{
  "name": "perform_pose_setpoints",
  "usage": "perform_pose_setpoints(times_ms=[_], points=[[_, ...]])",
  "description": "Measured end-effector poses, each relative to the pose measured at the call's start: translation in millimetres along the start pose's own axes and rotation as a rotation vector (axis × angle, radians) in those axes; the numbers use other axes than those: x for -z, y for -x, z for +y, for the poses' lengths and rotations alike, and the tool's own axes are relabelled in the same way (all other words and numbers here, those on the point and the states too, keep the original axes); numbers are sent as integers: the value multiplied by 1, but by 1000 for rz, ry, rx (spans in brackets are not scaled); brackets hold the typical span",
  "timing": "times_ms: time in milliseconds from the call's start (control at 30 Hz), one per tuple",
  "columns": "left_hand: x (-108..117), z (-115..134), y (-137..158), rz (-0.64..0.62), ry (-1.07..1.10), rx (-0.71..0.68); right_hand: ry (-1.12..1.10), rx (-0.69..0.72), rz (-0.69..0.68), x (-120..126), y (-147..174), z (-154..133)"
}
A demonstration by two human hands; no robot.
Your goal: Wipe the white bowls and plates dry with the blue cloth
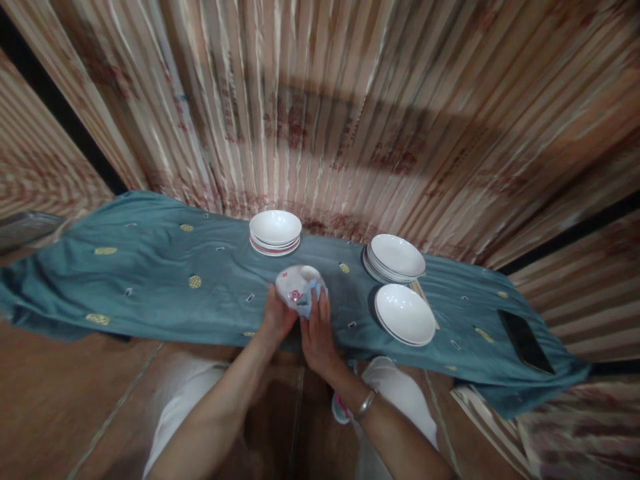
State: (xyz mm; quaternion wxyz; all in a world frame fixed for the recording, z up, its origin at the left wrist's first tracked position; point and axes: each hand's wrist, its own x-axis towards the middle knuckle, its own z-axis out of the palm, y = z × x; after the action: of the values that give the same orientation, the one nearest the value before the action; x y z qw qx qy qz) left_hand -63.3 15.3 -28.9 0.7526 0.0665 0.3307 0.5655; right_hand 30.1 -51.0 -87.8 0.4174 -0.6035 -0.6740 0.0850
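The left hand (278, 319) grips a white, red-marked glazed ceramic bowl (296, 283) by its rim above the teal embroidered cloth (160, 280) while the right hand (316, 333) presses a pale blue rag (309, 298) against it, the bowl likely light, stiff, slippery and breakable, with 3 groups of white dishes (275, 232) beyond.

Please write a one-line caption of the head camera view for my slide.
Left hand holds a white bowl with red marks while right hand presses a pale blue cloth on it, over a teal tablecloth.
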Motion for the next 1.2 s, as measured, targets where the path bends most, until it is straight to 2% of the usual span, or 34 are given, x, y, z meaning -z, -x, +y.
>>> perform_pose_setpoints(times_ms=[167, 267, 367, 467, 567, 667, 833, 1000, 1200], points=[[-1, 5, 1, 24, 2, 72, 80, 246, -123, 13, -2, -7], [-1, 7, 2, 1, -16, 96, 77, 306, -100, 23, -14, -11], [-4, 9, 5, -28, -31, 106, 50, 270, -12, 35, -31, -11], [-7, 7, 8, -17, -44, 86, 12, 148, 78, 44, -46, -5], [-7, 3, 9, -46, -47, 67, -5, 78, 94, 44, -54, 2], [-5, -1, 10, -77, -37, 50, 8, 99, 65, 38, -53, 0], [0, -1, 12, 5, -18, 52, 18, 145, 36, 33, -48, -9], [4, 3, 11, -13, -17, 75, 1, 201, -17, 40, -44, -13], [1, 8, 11, 34, -22, 108, -15, 252, -45, 57, -46, -21]])
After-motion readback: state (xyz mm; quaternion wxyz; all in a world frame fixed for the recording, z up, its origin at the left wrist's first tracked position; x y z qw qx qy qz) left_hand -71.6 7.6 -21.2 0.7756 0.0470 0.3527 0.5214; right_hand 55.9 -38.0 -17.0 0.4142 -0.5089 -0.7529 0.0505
